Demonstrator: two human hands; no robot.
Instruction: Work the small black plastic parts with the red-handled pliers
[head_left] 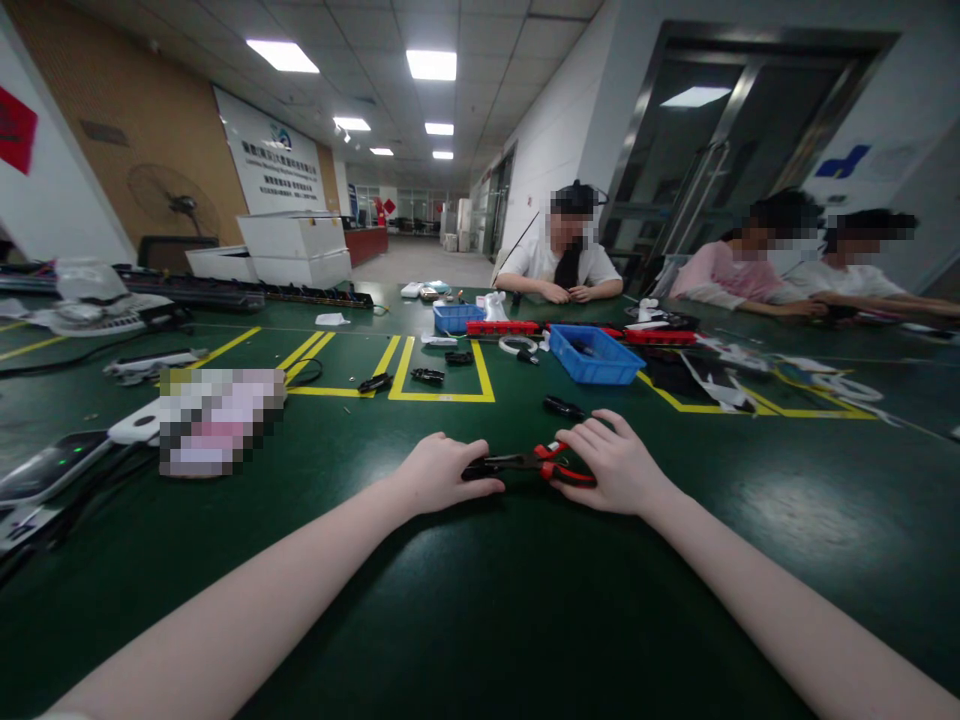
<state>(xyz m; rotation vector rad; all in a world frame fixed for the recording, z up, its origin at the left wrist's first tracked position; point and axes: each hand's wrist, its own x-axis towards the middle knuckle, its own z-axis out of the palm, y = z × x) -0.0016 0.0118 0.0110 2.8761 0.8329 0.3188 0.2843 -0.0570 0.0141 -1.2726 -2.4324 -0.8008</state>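
Note:
My right hand (pixel 611 462) is closed round the red handles of a pair of pliers (pixel 536 461) that lies low over the green table (pixel 480 600). The dark jaws point left. My left hand (pixel 442 472) is curled at the jaw end, fingers pinched on a small black part (pixel 474 468) that the hand mostly hides. Both forearms reach in from the bottom edge. Another small black piece (pixel 564 407) lies on the table just beyond my right hand.
Yellow tape boxes (pixel 442 395) mark the table ahead, with small black parts (pixel 427 376) inside. Two blue bins (pixel 596 355) and red strips (pixel 502 327) stand farther back. Three people sit at the far side. Devices and cables (pixel 52 465) lie at the left.

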